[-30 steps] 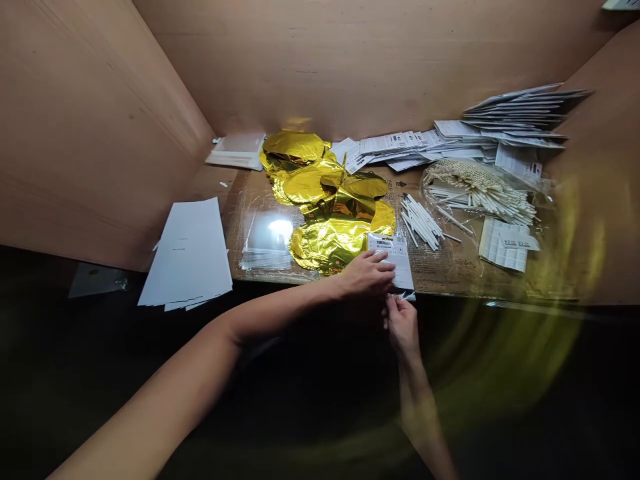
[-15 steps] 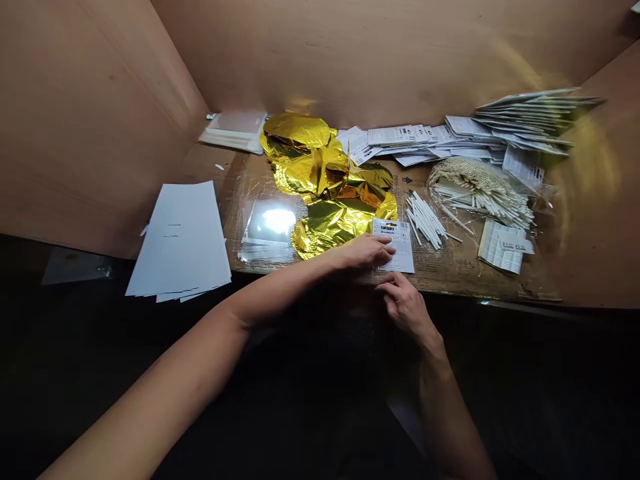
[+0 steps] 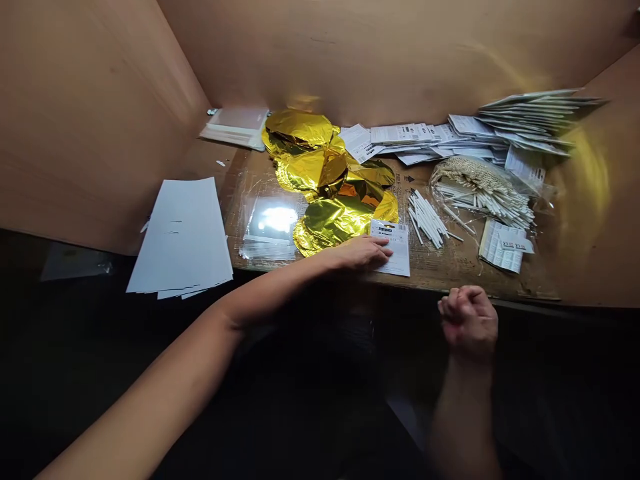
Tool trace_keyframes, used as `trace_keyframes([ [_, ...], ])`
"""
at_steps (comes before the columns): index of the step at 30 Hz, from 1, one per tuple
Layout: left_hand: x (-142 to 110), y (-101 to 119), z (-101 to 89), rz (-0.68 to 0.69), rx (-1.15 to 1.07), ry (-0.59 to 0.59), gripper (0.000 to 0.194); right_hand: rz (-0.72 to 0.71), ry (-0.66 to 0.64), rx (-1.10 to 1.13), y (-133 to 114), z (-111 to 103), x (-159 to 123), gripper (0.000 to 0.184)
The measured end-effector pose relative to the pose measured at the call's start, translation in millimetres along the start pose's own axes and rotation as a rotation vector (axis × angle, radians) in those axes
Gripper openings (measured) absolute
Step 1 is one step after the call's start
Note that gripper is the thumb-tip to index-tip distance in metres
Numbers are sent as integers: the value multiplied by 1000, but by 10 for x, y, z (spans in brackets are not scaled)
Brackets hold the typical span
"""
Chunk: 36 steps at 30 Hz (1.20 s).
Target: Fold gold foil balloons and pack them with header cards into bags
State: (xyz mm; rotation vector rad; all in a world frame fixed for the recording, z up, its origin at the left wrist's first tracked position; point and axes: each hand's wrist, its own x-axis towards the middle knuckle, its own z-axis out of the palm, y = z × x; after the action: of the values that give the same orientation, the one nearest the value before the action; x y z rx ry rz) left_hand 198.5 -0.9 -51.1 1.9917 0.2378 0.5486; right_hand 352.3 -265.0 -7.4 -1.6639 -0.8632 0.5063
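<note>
Gold foil (image 3: pixel 333 220) lay in a loose, shiny heap on the table (image 3: pixel 425 272), and the white card (image 3: pixel 397 257) was just beside it, at the near edge. From where I stood, I saw the left hand (image 3: pixel 364 253) resting on this card, palm down, with its fingers extended and a little apart. The right hand (image 3: pixel 469 319) was curled closed in front of the edge, apart from the card; whether it had something inside, I could not tell. White sticks (image 3: pixel 427 219) were lying to the right of the card, near a clear bag (image 3: pixel 480 190) of more sticks. White paper (image 3: pixel 183 233) lay at the left.
</note>
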Motion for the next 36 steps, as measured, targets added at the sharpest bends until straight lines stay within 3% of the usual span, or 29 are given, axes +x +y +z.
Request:
trace_keyframes([
  [3, -123, 20, -87, 137, 96, -393, 8, -109, -160, -455, 201, -130, -130, 40],
  [4, -156, 34, -115, 171, 147, -480, 10, -191, -214, -577, 270, -70, -153, 41],
  [6, -209, 74, -163, 225, 226, -532, 16, -355, -229, -676, 372, 144, -152, 26],
  [8, -246, 116, -190, 274, 268, -512, 17, -433, -177, -653, 401, 380, -99, 13],
  [10, -273, 135, -188, 295, 300, -475, 13, -388, -92, -639, 362, 555, -24, 22],
  [14, -317, 89, -98, 235, 371, -432, 15, -40, 111, -655, 209, 690, 36, 35],
  [17, -362, 72, -42, 277, 353, -389, 19, 247, -2, -296, 85, 647, -8, 50],
  [20, -444, 131, -153, 355, 298, -96, 18, 307, -121, -33, -97, 475, 112, 51],
  [23, -582, 207, -491, 212, 374, 238, 19, 174, 46, -20, -425, 270, 692, 48],
  [24, -634, 221, -630, 144, 425, 252, 18, 118, 128, -18, -564, 231, 993, 48],
  [26, -728, 216, -885, 36, 522, 128, 11, 42, 210, -32, -845, 241, 1664, 43],
  [29, -815, 136, -1104, -82, 586, -88, 19, 12, 26, -168, -1159, 478, 2455, 24],
  [31, -833, 59, -1137, -142, 580, -102, 17, -101, -96, -284, -1249, 703, 2601, 22],
  [33, -832, -2, -1132, -158, 551, -87, 16, -241, -272, -357, -1237, 884, 2423, 27],
  [36, -826, -12, -1136, -107, 526, -112, 27, -441, -602, -403, -1053, 984, 1822, 39],
])
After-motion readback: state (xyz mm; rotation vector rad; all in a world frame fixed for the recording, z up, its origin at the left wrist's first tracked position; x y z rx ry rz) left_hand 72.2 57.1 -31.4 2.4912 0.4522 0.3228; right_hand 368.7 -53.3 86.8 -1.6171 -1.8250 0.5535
